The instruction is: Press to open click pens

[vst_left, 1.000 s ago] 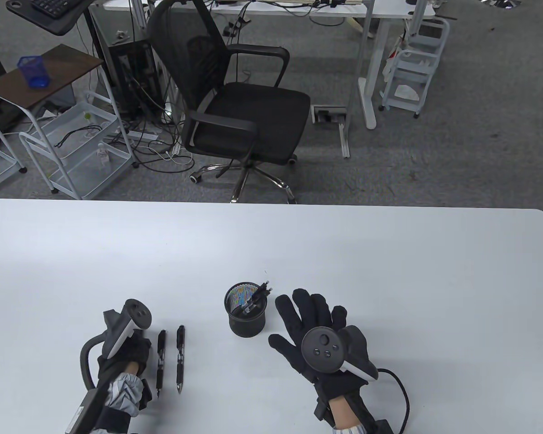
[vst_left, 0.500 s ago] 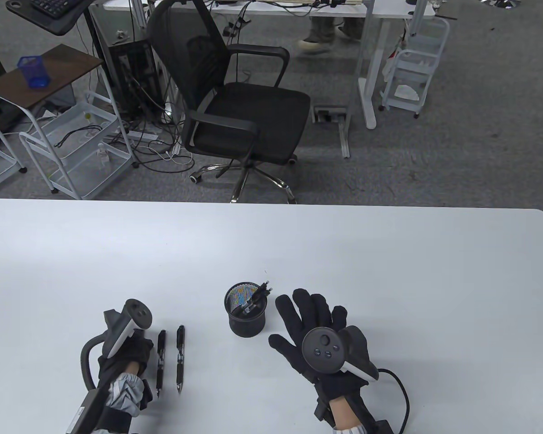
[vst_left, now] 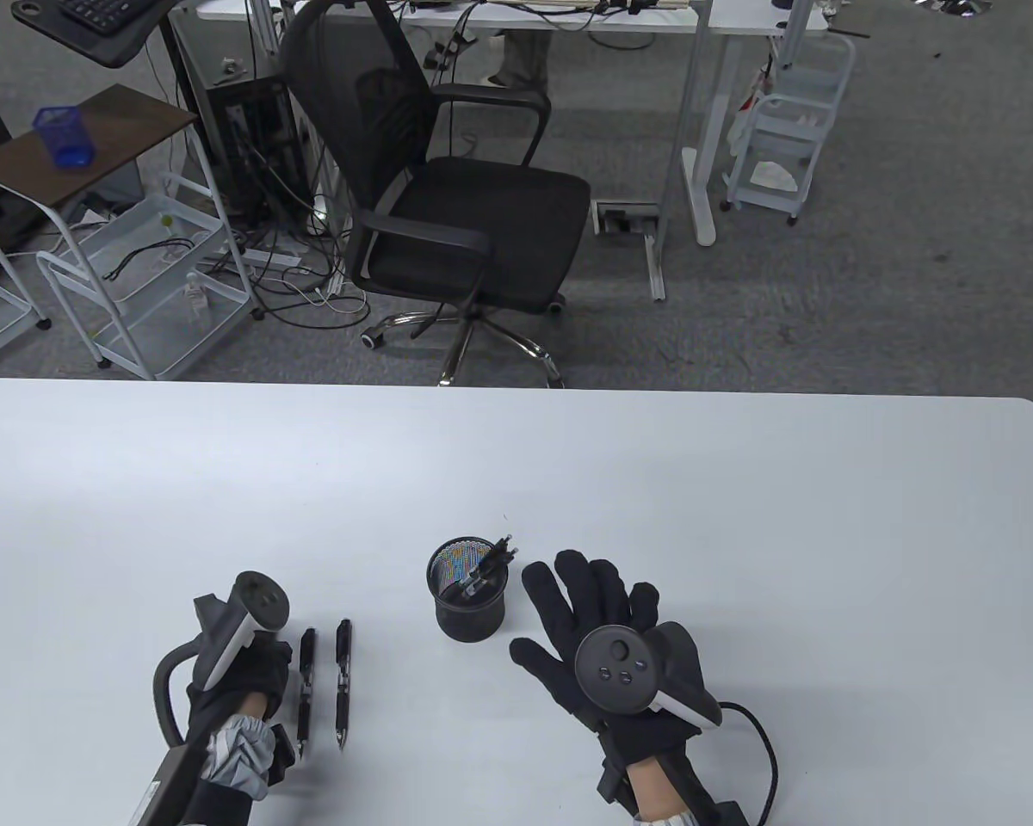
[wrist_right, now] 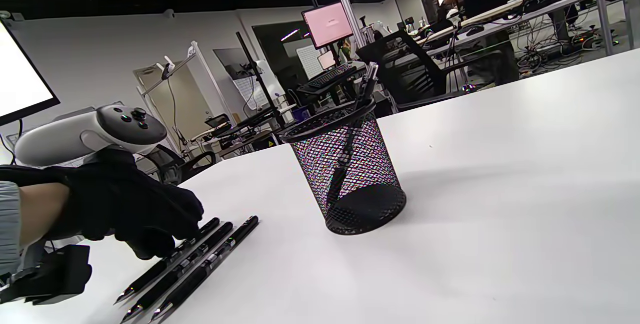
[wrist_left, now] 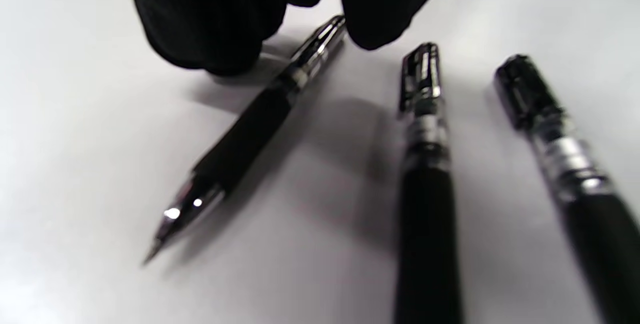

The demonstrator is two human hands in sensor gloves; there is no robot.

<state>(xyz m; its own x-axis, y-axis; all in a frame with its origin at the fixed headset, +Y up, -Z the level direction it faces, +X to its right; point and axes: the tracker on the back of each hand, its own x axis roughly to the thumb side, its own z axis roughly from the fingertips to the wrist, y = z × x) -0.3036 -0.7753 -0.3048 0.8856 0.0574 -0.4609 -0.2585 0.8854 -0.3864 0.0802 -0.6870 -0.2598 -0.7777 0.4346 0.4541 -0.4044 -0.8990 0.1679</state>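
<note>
Three black click pens lie side by side at the near left of the white table [vst_left: 654,482]. In the table view two of them show, one [vst_left: 307,684] beside the other [vst_left: 343,680]; the third [wrist_left: 250,134] is hidden there under my left hand [vst_left: 254,667]. In the left wrist view that third pen rests on the table with its tip out, and my gloved fingers [wrist_left: 225,24] pinch its rear end. A black mesh pen cup [vst_left: 469,607] holding more pens [vst_left: 486,568] stands mid-table. My right hand [vst_left: 585,602] lies flat to the right of the cup, fingers spread, holding nothing.
A black office chair [vst_left: 456,215] stands beyond the table's far edge, with carts and desks behind it. A cable [vst_left: 766,757] loops from the right tracker near the front edge. Bare white table stretches to the far side and to the right.
My left hand has drawn back a little toward the near edge. The right hand, the cup and the two visible pens have not moved.
</note>
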